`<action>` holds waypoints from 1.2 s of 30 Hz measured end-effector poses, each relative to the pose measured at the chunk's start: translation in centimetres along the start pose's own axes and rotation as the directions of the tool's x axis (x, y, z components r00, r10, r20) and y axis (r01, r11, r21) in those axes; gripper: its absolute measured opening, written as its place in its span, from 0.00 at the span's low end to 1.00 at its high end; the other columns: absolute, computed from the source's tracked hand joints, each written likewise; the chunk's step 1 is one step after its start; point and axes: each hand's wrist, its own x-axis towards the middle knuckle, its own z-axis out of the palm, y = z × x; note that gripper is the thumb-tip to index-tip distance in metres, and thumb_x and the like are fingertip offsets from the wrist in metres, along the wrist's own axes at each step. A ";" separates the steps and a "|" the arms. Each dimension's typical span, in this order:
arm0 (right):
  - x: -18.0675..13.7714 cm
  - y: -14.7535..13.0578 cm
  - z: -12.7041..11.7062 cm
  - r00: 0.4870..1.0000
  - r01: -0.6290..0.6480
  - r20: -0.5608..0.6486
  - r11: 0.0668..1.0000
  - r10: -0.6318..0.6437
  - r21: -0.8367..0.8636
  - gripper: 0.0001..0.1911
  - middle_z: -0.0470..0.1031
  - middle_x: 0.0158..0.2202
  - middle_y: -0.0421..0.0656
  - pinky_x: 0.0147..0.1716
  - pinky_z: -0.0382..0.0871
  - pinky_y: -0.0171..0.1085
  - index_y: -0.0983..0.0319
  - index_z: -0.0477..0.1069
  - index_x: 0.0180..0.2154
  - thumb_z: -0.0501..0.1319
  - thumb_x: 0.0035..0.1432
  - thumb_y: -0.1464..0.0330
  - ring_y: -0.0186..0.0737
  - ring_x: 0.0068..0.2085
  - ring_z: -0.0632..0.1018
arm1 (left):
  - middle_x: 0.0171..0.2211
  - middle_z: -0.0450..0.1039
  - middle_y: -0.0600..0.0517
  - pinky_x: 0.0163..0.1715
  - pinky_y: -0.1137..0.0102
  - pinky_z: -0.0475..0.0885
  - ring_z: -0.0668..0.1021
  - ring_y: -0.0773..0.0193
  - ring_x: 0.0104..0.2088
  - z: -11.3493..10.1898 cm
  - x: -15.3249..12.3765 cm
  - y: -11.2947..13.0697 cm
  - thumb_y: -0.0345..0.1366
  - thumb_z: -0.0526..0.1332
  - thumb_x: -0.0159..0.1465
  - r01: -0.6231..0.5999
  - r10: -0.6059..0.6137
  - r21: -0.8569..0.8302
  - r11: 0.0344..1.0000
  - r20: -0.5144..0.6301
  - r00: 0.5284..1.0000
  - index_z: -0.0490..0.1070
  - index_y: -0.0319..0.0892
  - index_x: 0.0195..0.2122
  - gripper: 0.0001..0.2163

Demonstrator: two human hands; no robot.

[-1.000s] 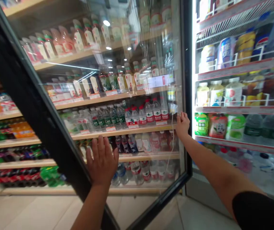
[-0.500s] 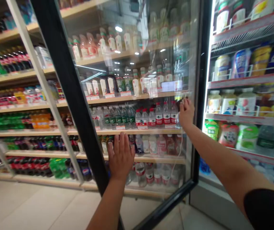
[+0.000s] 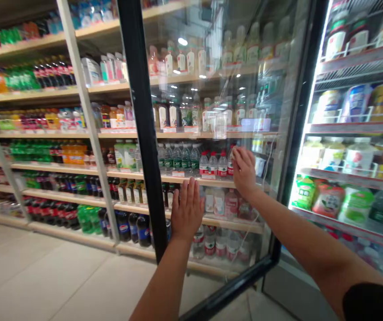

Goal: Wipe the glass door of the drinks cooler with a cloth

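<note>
My left hand (image 3: 187, 210) lies flat against the glass door (image 3: 207, 111), low and near its black frame (image 3: 145, 129). Its fingers point up and the palm faces the pane. Higher and to the right, my right hand (image 3: 245, 171) is at the same glass with fingers bent and drawn together. Whatever may be between those fingertips is hidden from me. Through the pane, red-capped water bottles (image 3: 213, 164) show beside the right hand. The door stands swung open from a lit drinks cooler (image 3: 352, 176).
Behind the door and to the left, wooden shelves (image 3: 55, 166) carry rows of drink bottles. A white upright post (image 3: 87, 102) divides them. Inside the cooler are wire-fronted shelves with bottles and pouches. Pale floor tiles (image 3: 54, 276) lie below.
My right hand has moved left and slightly down across the glass. My left hand stays flat against the pane. The view has turned left, showing more of the shelves.
</note>
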 end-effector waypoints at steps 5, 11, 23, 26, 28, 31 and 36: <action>-3.0 -3.7 -0.3 0.950 0.227 0.185 0.963 -0.252 0.142 0.24 0.76 0.54 0.46 0.61 0.68 0.48 0.54 0.65 0.62 0.56 0.67 0.72 0.44 0.60 0.70 | 0.68 0.52 0.43 0.70 0.58 0.36 0.45 0.60 0.70 -0.1 0.0 0.0 0.39 0.56 0.69 0.001 -0.001 -0.006 1.000 0.005 1.000 0.40 0.35 0.70 0.34; 2.1 -4.7 1.0 0.994 0.104 0.023 0.991 -0.107 0.083 0.22 0.73 0.57 0.48 0.62 0.65 0.52 0.56 0.66 0.62 0.54 0.68 0.70 0.46 0.61 0.69 | 0.68 0.49 0.45 0.70 0.59 0.33 0.44 0.59 0.70 -0.2 -0.1 0.1 0.40 0.55 0.69 -0.005 0.004 0.057 0.998 0.021 1.000 0.43 0.33 0.69 0.32; 5.1 -7.1 2.2 0.991 0.126 0.022 0.984 -0.129 0.126 0.20 0.73 0.57 0.44 0.63 0.64 0.51 0.55 0.68 0.60 0.54 0.69 0.69 0.45 0.61 0.68 | 0.68 0.49 0.44 0.70 0.58 0.35 0.45 0.59 0.70 -0.1 -0.3 0.1 0.39 0.54 0.70 -0.002 0.000 0.040 0.999 0.042 0.999 0.40 0.33 0.70 0.33; 6.2 -8.4 2.6 0.978 0.193 0.044 0.965 -0.203 0.177 0.20 0.73 0.57 0.43 0.63 0.64 0.50 0.54 0.67 0.61 0.53 0.69 0.69 0.44 0.61 0.68 | 0.68 0.49 0.44 0.70 0.57 0.37 0.46 0.58 0.70 -0.1 -0.4 0.0 0.38 0.53 0.70 0.004 -0.006 0.026 1.000 0.058 0.998 0.40 0.35 0.70 0.32; 5.7 -9.1 2.5 0.917 0.339 0.123 0.905 -0.379 0.258 0.20 0.74 0.57 0.42 0.63 0.65 0.47 0.54 0.67 0.60 0.53 0.69 0.69 0.42 0.60 0.68 | 0.68 0.51 0.43 0.70 0.56 0.40 0.47 0.58 0.70 -0.1 -0.4 0.0 0.38 0.54 0.70 0.009 -0.009 0.003 1.000 0.055 0.998 0.38 0.36 0.70 0.33; 6.4 -9.5 2.5 0.855 0.424 0.184 0.858 -0.485 0.291 0.18 0.75 0.56 0.41 0.62 0.67 0.45 0.56 0.70 0.58 0.54 0.69 0.70 0.41 0.59 0.70 | 0.67 0.53 0.42 0.70 0.54 0.42 0.48 0.57 0.70 -0.1 -0.3 0.0 0.37 0.54 0.70 0.015 -0.015 -0.007 1.000 0.042 0.999 0.36 0.37 0.70 0.33; 8.5 -10.3 3.3 0.965 0.232 0.074 0.949 -0.253 0.215 0.18 0.73 0.57 0.41 0.64 0.64 0.45 0.56 0.70 0.57 0.53 0.69 0.71 0.42 0.60 0.68 | 0.67 0.54 0.41 0.70 0.53 0.44 0.52 0.55 0.69 -0.1 -0.3 0.0 0.37 0.54 0.69 0.014 -0.014 -0.003 1.000 0.045 0.999 0.40 0.36 0.70 0.32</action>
